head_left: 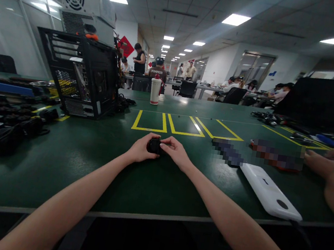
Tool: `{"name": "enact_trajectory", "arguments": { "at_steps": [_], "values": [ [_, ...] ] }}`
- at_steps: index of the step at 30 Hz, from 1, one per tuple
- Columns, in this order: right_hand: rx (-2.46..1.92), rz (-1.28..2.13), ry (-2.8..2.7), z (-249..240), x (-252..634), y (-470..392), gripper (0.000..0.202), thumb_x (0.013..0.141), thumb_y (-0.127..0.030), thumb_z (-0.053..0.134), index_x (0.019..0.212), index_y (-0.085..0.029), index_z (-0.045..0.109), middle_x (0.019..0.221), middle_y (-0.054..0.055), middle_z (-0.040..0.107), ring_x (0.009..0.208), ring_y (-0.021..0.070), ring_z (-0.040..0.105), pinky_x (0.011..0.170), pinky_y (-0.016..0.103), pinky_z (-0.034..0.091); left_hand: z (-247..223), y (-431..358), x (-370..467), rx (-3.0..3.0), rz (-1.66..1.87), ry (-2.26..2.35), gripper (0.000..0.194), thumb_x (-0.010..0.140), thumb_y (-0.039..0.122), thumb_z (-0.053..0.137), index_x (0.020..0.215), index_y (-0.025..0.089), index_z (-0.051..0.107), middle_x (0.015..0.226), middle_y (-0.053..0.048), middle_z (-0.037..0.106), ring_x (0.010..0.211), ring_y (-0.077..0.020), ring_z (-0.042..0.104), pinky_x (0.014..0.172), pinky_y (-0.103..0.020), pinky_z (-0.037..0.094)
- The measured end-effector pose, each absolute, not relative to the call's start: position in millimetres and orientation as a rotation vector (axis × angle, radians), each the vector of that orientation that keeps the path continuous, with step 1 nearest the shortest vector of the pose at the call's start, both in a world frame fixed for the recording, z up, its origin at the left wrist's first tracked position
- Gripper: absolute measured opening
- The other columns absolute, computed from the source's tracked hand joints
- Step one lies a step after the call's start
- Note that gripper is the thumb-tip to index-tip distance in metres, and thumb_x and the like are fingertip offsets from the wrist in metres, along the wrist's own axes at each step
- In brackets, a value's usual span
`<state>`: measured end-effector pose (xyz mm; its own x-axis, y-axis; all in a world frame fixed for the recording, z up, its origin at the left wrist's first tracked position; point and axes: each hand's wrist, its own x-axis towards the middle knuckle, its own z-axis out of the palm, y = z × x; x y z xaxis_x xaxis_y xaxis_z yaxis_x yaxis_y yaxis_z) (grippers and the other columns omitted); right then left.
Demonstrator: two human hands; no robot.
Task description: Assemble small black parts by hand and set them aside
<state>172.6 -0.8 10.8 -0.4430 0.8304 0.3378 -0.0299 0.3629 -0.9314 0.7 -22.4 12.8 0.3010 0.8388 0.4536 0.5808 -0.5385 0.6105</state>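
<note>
My left hand (144, 149) is closed around a small black object (153, 145), its thumb below and its fingers above. What kind of object it is I cannot make out. From the other side, my right hand (175, 151) pinches at the object's right edge with thumb and fingertips. Both hands are low over the green table (118, 191), in front of yellow tape outlines (149, 129). To their right lies a white power bank (270, 192), apart from my hands, with a blurred dark phone-like slab (227, 152) at its far end.
At left stands an open black computer case (83, 73) with power supplies (85, 0) on top, near a heap of black parts (5, 124). A white cup (155, 91) stands behind the tape. Another person's hand (326, 163) reaches in from the right beside a pixelated orange-edged item (276, 155).
</note>
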Motion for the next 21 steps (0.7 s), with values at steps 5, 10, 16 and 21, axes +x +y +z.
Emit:
{"name": "enact_trajectory", "arguments": {
  "at_steps": [5, 10, 16, 21],
  "values": [
    [-0.758, 1.242, -1.671, 11.2, 172.0, 1.5, 0.030, 0.064, -0.023, 0.063, 0.092, -0.018, 0.053, 0.095, 0.003, 0.057, 0.088, 0.0141, 0.056, 0.086, 0.035, 0.041, 13.0, -22.7, 1.0, 2.262, 1.081, 1.272, 0.061, 0.057, 0.028, 0.067, 0.112, 0.022, 0.043, 0.109, -0.004, 0.053, 0.100, -0.0219, 0.052, 0.086, -0.037, 0.041],
    [-0.716, 1.333, -1.678, 6.6, 174.5, 1.4, 0.035, 0.061, -0.020, 0.065, 0.093, -0.018, 0.052, 0.099, 0.004, 0.057, 0.092, 0.0160, 0.057, 0.089, 0.038, 0.040, 11.7, -21.5, 2.1, 2.244, 1.097, 1.277, 0.060, 0.055, 0.025, 0.068, 0.111, 0.022, 0.044, 0.110, -0.004, 0.053, 0.100, -0.0216, 0.052, 0.087, -0.037, 0.040],
    [-0.694, 1.285, -1.690, 7.1, 174.7, -1.6, 0.026, 0.064, -0.023, 0.063, 0.087, -0.019, 0.052, 0.093, 0.002, 0.057, 0.089, 0.0148, 0.057, 0.086, 0.036, 0.042, 12.7, -21.7, 1.6, 2.242, 1.079, 1.285, 0.061, 0.055, 0.027, 0.068, 0.111, 0.022, 0.043, 0.111, -0.005, 0.052, 0.102, -0.0230, 0.051, 0.088, -0.039, 0.040],
    [-0.741, 1.280, -1.669, 7.3, 173.7, 1.1, 0.033, 0.064, -0.021, 0.063, 0.096, -0.019, 0.052, 0.100, 0.004, 0.057, 0.094, 0.0158, 0.056, 0.089, 0.037, 0.041, 12.6, -21.5, 0.9, 2.259, 1.077, 1.274, 0.060, 0.056, 0.028, 0.068, 0.111, 0.022, 0.043, 0.109, -0.005, 0.053, 0.099, -0.0220, 0.053, 0.086, -0.037, 0.041]
  ]
}}
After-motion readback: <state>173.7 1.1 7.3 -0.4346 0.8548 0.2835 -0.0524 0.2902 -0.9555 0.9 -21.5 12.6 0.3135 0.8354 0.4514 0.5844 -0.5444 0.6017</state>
